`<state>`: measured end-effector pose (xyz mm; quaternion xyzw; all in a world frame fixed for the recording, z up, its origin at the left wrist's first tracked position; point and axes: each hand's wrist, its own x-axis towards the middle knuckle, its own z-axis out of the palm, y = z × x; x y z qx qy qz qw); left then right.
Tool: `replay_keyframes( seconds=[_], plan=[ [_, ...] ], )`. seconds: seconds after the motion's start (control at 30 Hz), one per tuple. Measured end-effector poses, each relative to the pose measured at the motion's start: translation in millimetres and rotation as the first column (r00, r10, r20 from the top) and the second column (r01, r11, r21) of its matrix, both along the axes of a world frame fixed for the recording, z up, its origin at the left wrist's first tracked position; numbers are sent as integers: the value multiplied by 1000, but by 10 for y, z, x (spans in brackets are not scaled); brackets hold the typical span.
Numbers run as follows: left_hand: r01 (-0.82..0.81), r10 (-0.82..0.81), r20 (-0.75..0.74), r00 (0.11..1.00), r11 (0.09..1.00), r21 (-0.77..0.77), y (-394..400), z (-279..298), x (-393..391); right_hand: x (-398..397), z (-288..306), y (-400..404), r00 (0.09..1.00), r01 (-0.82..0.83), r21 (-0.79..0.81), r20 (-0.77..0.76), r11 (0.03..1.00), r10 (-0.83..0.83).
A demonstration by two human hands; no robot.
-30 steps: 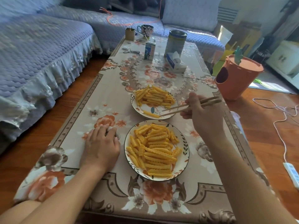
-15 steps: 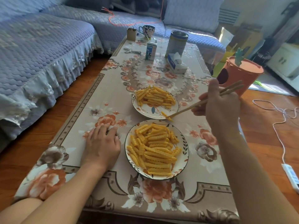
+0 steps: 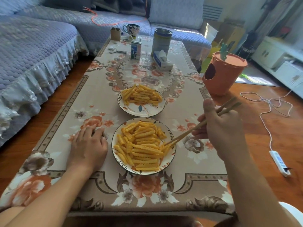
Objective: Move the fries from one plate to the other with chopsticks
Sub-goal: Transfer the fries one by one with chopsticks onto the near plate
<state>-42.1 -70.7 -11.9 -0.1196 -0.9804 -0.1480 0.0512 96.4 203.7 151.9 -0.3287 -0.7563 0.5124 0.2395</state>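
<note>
Closest to the camera are the person's two bare forearms coming in over the near edge of the low table (image 3: 91,102), which has a floral cloth on it. The left hand (image 3: 88,146) lies palm down on the cloth just left of the near plate (image 3: 172,154), fingers relaxed and a bit bent, not holding anything.

The right hand (image 3: 219,126) is raised off to the right of that plate, fingers and thumb curled round a pair of wooden chopsticks (image 3: 196,127). The sticks slant down and to the left, and the tips are right in among the fries (image 3: 142,146) at the right edge of the near plate. Can't really tell whether the tips are pinching a fry or just touching the heap, it's all the same yellow there.

The near plate is pretty much covered in crinkle-cut fries. Just beyond it, not touching, sits the far plate (image 3: 141,110) with a smaller pile of fries (image 3: 141,95) heaped toward its back half, so the front of the plate shows bare.

Farther up the table: a tissue box (image 3: 162,61), a small carton (image 3: 136,50), a tall tin can (image 3: 161,40), a patterned mug (image 3: 132,30) and a little brown box (image 3: 115,33). On the floor to the right there's an orange carrot-looking bin (image 3: 221,74) and a white power strip (image 3: 279,163) with its cable. A blue-grey sofa (image 3: 32,46) wraps round the left and far sides.
</note>
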Motion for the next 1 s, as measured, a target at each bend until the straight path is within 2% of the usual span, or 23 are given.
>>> replay_keyframes(
  seconds=[0.13,0.37,0.57,0.7,0.87,1.0],
  plan=[
    [1,-1,-2,1000,1000,1,-4,5,-2,-56,-21,14,999,19,80,-30,997,-17],
    [10,-10,-6,1000,1000,-3,-8,-1,-5,-120,-82,-17,997,-68,203,34,977,62],
    [22,-22,-8,1000,1000,-4,-32,-35,-22,-266,-69,110,991,-32,158,-124,987,52],
    [26,-26,-2,1000,1000,-15,-27,-23,-28,-639,-140,153,972,-127,158,-178,979,155],
    [26,-26,0,1000,999,-21,-33,-26,-21,-1122,-326,192,964,-197,271,-124,942,237],
    [28,-28,8,1000,999,-22,-28,-23,-26,-1372,-464,244,969,-195,264,-94,945,226]
  ],
)
